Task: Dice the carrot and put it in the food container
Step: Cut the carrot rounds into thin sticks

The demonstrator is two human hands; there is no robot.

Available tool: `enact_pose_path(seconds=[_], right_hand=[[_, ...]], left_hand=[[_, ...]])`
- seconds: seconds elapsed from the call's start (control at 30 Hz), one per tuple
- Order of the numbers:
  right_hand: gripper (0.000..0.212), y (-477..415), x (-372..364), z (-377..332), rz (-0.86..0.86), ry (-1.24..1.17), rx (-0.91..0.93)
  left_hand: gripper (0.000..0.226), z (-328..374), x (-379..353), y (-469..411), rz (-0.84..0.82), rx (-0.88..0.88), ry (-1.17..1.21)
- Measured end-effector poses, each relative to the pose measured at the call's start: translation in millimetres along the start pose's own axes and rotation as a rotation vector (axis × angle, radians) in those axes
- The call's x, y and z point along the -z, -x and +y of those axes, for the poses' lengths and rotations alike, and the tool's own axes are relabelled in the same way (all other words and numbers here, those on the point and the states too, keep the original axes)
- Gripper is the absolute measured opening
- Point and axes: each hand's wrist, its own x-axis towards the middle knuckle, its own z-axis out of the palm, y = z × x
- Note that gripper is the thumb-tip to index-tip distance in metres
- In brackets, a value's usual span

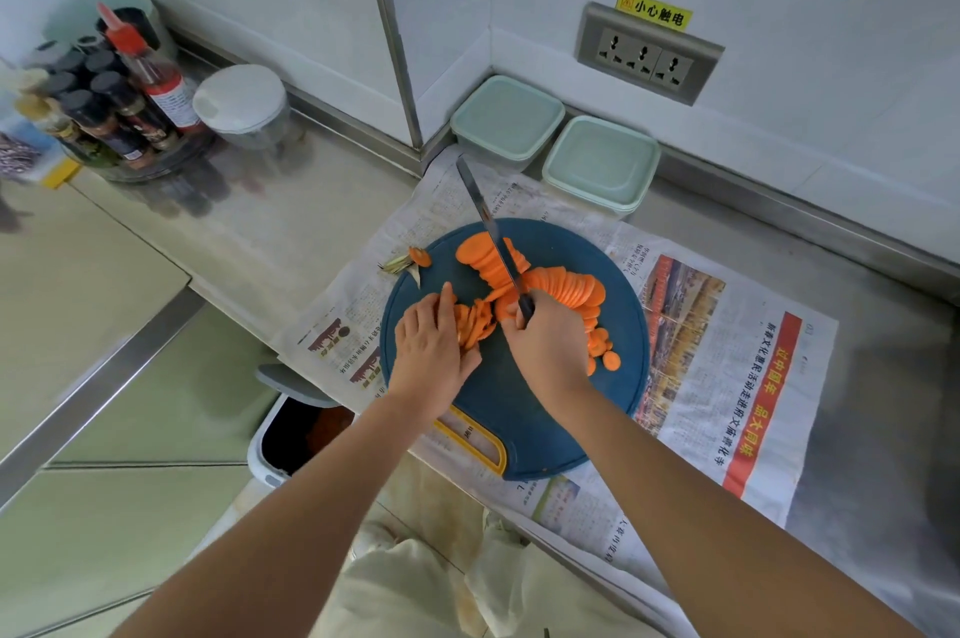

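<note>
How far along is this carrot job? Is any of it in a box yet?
Done: the carrot is cut into rounds on the blue cutting board, with its trimmed top pushed aside. In hand: the right hand grips the knife, and the left hand presses a small pile of strips. Left: most rounds are uncut, and both food containers have their lids on.

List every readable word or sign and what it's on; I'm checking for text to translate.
"小心触电": yellow sticker above the wall socket.
"过中国年 品大同味": red banner on the newspaper.
Too small or blurred to read: the newspaper's other print, spice jar labels, red-capped bottle label, cutting board tag.
</note>
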Motion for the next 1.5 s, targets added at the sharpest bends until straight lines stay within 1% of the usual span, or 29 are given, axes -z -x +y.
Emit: enact_pose_path(seconds=[0.13, 0.23, 0.33, 0.4, 0.47, 0.57, 0.63, 0.67, 0.7, 0.73, 0.8, 0.83, 0.87, 0.93, 1.0, 1.13, 1.27, 1.5], right_hand=[[0.023, 1, 2, 2, -0.018, 0.012, -0.007], [0.032, 0, 2, 3, -0.029, 0.023, -0.022], [0.026, -1, 3, 4, -0.031, 0.019, -0.044], [0.025, -2, 3, 4, -0.031, 0.019, -0.048], [0.025, -2, 2, 3, -0.031, 0.016, -0.048], [0.026, -3, 2, 5, -0.036, 0.012, -0.045], [0.032, -3, 2, 6, -0.037, 0.002, -0.05], [0.034, -3, 2, 6, -0.036, 0.0, -0.05], [0.035, -2, 2, 6, -0.031, 0.0, -0.047], [0.037, -2, 2, 5, -0.027, 0.0, -0.044], [0.038, -2, 3, 4, -0.025, 0.003, -0.035], [0.037, -2, 4, 3, -0.026, 0.002, -0.03], [0.036, -2, 4, 3, -0.025, 0.001, -0.025], [0.034, -2, 4, 4, -0.024, -0.002, -0.021], [0.033, -2, 3, 5, -0.019, -0.003, -0.021], [0.03, -2, 3, 6, -0.018, 0.003, -0.022], [0.032, -3, 4, 6, -0.024, 0.002, -0.031], [0.036, -2, 5, 6, -0.03, -0.001, -0.023]], left_hand=[[0.075, -25, 10, -7, -0.039, -0.129, -0.053], [0.073, -45, 15, -13, -0.065, -0.272, -0.08], [0.075, -61, 21, -19, -0.126, -0.377, -0.118], [0.074, -65, 22, -21, -0.14, -0.408, -0.123], [0.078, -63, 24, -22, -0.146, -0.417, -0.11], [0.095, -61, 24, -20, -0.199, -0.383, -0.109], [0.103, -56, 25, -15, -0.175, -0.362, -0.096], [0.101, -53, 24, -13, -0.142, -0.344, -0.059], [0.095, -49, 24, -12, -0.084, -0.336, -0.005], [0.085, -44, 23, -13, -0.007, -0.342, 0.049], [0.057, -32, 21, -16, 0.142, -0.413, 0.1], [0.047, -27, 18, -17, 0.184, -0.474, 0.077], [0.043, -22, 16, -18, 0.19, -0.522, 0.03], [0.049, -17, 12, -20, 0.136, -0.519, -0.069], [0.055, -16, 11, -21, 0.085, -0.445, -0.128], [0.057, -19, 15, -23, 0.015, -0.403, -0.167], [0.053, -19, 18, -27, 0.055, -0.425, -0.181], [0.03, -24, 14, -25, 0.178, -0.449, -0.093]])
